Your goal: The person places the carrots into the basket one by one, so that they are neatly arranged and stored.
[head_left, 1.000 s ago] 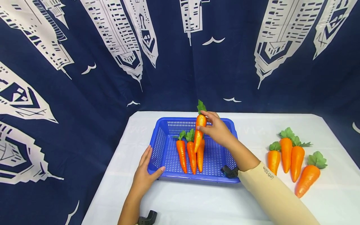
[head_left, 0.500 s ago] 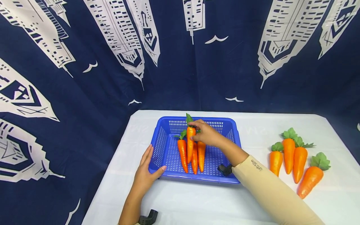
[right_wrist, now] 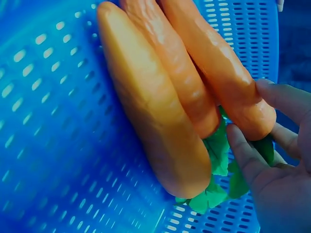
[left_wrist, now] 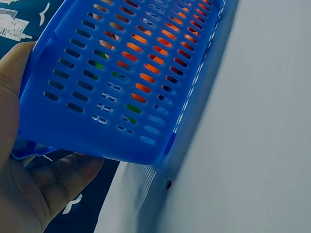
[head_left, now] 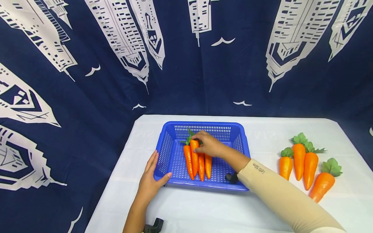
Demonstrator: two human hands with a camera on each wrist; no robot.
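Observation:
In the head view my right hand (head_left: 209, 144) pinches a carrot (head_left: 194, 157) near its leafy top, inside a blue basket (head_left: 221, 185). That carrot (right_wrist: 221, 68) lies between thumb and fingers in the right wrist view. One carrot (head_left: 188, 163) is to its left; a carrot (head_left: 201, 168) and another carrot (head_left: 208, 166) lie to its right, tips toward me. My left hand (head_left: 148, 186) rests against the basket's left end at the front corner, fingers straight and thumb spread. The left wrist view shows the basket's slotted wall (left_wrist: 107, 87) beside this hand, with orange showing through.
Several carrots (head_left: 310, 170) with green leaves lie on the right part of the white table (head_left: 209, 210). A dark blue curtain (head_left: 180, 94) with white buildings hangs behind the table. Dark wrist devices (head_left: 154, 225) are strapped to both wrists.
My right hand has carried the carrot left and down into the basket, laying it between the leftmost carrot and the others. The left hand stays at the basket's left end.

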